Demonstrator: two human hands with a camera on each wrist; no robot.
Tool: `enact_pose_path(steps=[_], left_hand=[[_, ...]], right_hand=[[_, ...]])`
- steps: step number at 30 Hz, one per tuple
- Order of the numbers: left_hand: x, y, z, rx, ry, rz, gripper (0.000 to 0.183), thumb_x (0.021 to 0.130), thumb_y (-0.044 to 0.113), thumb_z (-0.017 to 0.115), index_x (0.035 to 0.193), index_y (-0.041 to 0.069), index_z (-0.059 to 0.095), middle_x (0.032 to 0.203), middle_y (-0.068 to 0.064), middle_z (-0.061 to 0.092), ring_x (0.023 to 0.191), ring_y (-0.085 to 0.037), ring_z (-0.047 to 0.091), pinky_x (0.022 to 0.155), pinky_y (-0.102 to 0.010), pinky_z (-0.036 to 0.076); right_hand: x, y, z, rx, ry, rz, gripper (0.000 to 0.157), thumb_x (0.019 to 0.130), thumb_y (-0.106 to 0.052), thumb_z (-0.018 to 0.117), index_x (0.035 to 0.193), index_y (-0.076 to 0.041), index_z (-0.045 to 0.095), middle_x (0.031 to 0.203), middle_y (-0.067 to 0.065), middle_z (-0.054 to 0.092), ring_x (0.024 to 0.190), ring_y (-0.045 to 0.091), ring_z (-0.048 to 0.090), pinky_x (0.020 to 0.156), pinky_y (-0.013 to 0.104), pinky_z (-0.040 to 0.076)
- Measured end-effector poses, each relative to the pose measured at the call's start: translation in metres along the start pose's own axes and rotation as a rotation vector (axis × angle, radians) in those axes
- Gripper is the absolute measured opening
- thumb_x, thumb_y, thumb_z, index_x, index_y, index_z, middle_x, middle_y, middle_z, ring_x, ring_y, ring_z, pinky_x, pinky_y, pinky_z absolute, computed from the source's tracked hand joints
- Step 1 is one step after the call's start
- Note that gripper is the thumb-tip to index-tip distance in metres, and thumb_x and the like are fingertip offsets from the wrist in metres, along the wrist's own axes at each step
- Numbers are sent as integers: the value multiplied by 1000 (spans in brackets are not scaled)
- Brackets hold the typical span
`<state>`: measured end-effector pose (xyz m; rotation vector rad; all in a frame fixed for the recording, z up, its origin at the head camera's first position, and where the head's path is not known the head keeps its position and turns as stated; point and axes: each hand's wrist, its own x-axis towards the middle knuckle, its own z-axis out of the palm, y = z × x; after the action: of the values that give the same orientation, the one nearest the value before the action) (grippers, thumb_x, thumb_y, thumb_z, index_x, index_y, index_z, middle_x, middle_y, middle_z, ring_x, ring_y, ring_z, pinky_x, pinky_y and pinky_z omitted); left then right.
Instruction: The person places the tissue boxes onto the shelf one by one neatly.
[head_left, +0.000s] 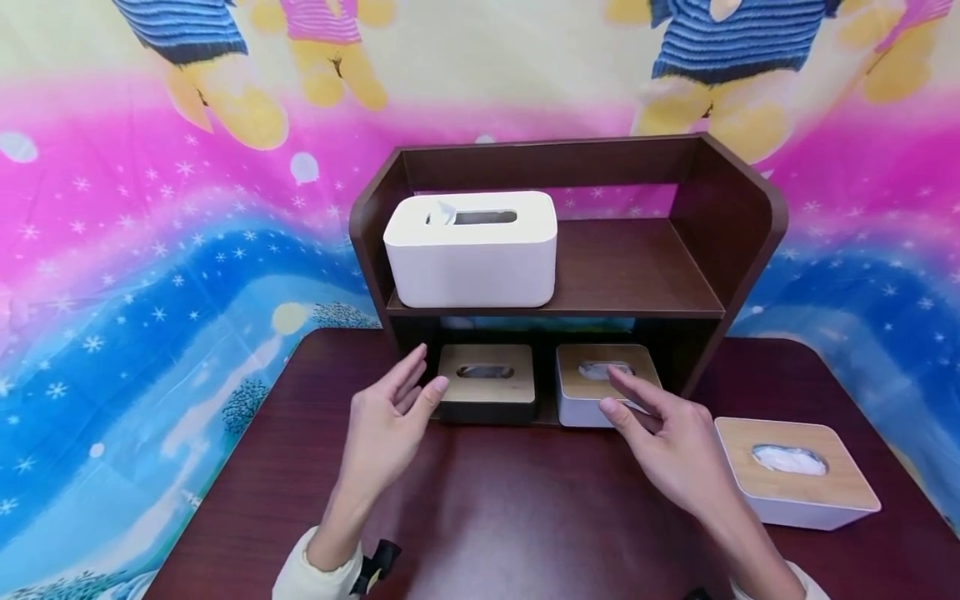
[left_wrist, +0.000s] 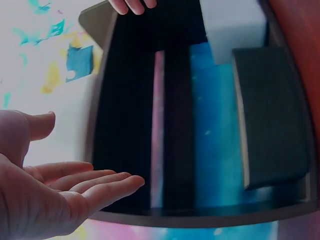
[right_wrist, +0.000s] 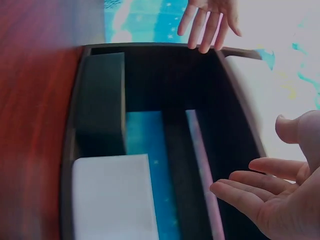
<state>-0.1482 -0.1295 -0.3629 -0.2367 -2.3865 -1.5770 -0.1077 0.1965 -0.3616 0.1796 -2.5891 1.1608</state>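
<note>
Both hands hover empty in front of a dark brown two-level desk shelf (head_left: 637,267). The left hand (head_left: 386,429) has its fingers extended and thumb apart, near the black tissue box with a wooden lid (head_left: 487,412) on the lower level. In the head view, the right hand (head_left: 671,450) overlaps the white tissue box with a wooden lid (head_left: 592,412) beside it, its fingers also extended. A larger all-white tissue box (head_left: 472,271) sits at the left of the upper level, a bit of tissue poking from its slot. The left wrist view shows the left palm (left_wrist: 60,200) facing up.
Another white tissue box with a wooden lid (head_left: 802,508) stands on the dark red table (head_left: 510,525), right of the right forearm. Tall side panels (head_left: 738,208) flank the upper level. A colourful printed cloth (head_left: 150,250) hangs behind the table.
</note>
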Motion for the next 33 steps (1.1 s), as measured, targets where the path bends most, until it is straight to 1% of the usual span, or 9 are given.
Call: enact_pose_path(steps=[4,8,11,15,21,26,28,30,33], left_hand=[[-1,-7,14,7,-34,-9,58,101,33,77,154,16,60,155,-10,62,140,-27,63,107,-45,56],[-3,-9,29,51,-80,8,57,102,34,76,154,15,61,155,-9,62,137,-30,65,106,-47,58],[-5,-10,39,81,-111,25,59,102,37,75,154,14,60,156,-8,61,136,-29,66,106,-46,58],[-6,-11,48,88,-135,37,61,102,40,74,154,12,60,156,-11,61,135,-30,67,106,-47,58],[-11,-8,63,56,-184,41,62,103,43,73,155,12,59,153,-16,62,135,-32,66,104,-48,59],[-19,-4,82,56,-232,76,62,104,43,72,153,9,60,153,-15,62,136,-29,66,103,-45,60],[-23,-1,92,69,-252,94,61,104,44,72,152,9,61,153,-14,63,131,-28,70,102,-44,62],[-27,1,102,88,-269,117,60,104,44,72,151,9,62,151,-13,65,125,-27,73,101,-42,62],[-32,7,116,109,-300,151,60,104,44,71,151,8,62,151,-11,65,127,-22,71,107,-39,59]], right_hand=[[-6,15,0,4,6,6,49,105,-35,73,151,-19,65,146,14,69,120,28,73,84,-2,47],[-13,33,-5,-31,-14,58,51,105,-37,72,152,-17,64,145,17,69,127,33,70,83,-5,44],[-19,48,-9,-35,-30,103,54,104,-39,72,153,-17,62,145,18,69,122,8,72,82,-4,45],[-20,64,-15,-25,-61,125,59,102,-40,74,154,-15,61,146,18,68,112,-24,55,82,-3,47],[-23,87,-31,-46,-65,172,63,101,-42,75,155,-15,59,148,22,66,107,-32,47,78,-2,48],[-36,113,-48,-88,-45,208,65,101,-42,76,157,-17,57,148,26,64,102,-34,48,72,0,49],[-42,123,-54,-78,-41,216,66,101,-41,77,159,-17,56,149,12,67,104,-34,50,72,1,51],[-47,132,-60,-51,-39,216,66,101,-38,77,159,-16,54,147,-9,67,107,-33,52,73,3,53],[-50,143,-65,-5,-46,210,68,102,-34,76,161,-12,51,138,-37,56,111,-34,51,75,5,55]])
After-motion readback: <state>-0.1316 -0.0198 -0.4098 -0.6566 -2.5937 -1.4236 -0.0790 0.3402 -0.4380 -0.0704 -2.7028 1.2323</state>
